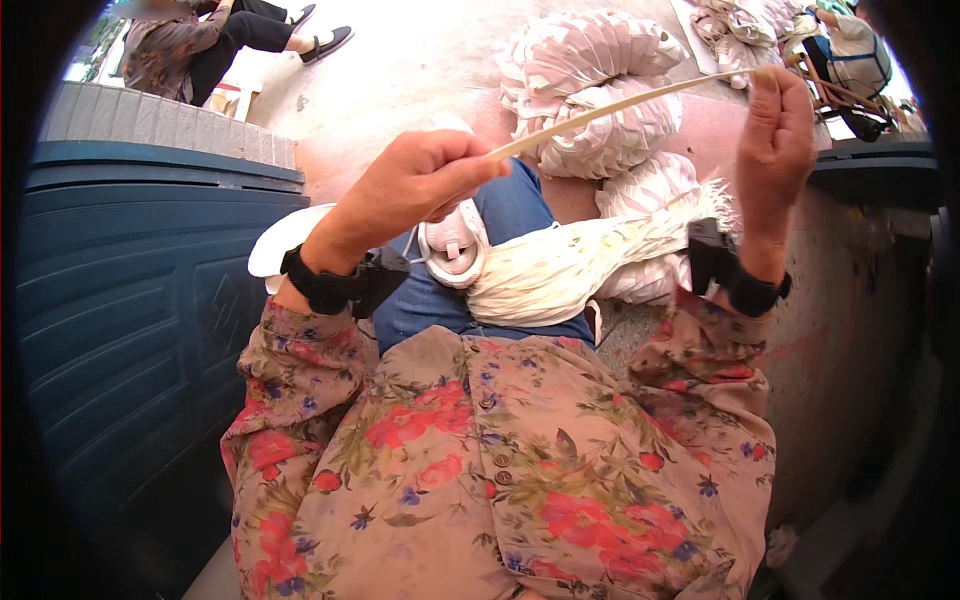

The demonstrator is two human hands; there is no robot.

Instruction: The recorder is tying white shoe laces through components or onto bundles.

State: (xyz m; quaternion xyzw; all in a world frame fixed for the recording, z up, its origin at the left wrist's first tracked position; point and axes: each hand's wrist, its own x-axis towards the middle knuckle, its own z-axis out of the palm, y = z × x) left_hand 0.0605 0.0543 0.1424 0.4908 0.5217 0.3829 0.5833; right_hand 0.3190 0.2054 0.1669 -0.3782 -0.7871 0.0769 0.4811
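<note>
A cream shoelace (620, 104) is drawn out in the air, rising from left to right between my two hands. My left hand (425, 172) pinches its lower end between thumb and fingers. At the other end, my right hand (776, 130) is closed on the lace, higher and farther right. Below, a white and pale pink shoe (455, 245) rests on my lap, partly under my left hand. Beside it, a thick bundle of cream shoelaces (560, 268) lies across my thighs, its frayed-looking ends pointing toward my right wrist.
Rolled bundles of white, shoe-upper-like pieces (600, 95) are stacked on the ground ahead. A blue metal door panel (150, 270) stands on my left. A seated person (190, 45) is at the far left; a chair with a bag (855, 65) is at the far right.
</note>
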